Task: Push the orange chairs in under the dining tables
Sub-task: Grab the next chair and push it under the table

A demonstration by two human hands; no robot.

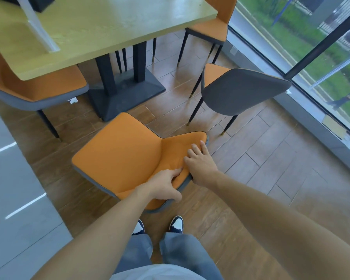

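Orange chair (121, 150) stands on wood-plank floor (261, 158), seat pulled out short of the bench (101, 27). Left grip (166, 186) clasps the backrest's top edge; right grip (200, 162) lies flat-fingered on the backrest. Grey-backed chair (242, 91) beyond right grip, by the window (311, 47).

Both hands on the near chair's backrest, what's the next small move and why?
Probably push the near chair forward and left, toward the table. The left hand grips the backrest's top edge and the right hand rests on it, yet the whole seat sits clear of the tabletop, angled toward the black pedestal base. Steering left likely avoids hitting it.
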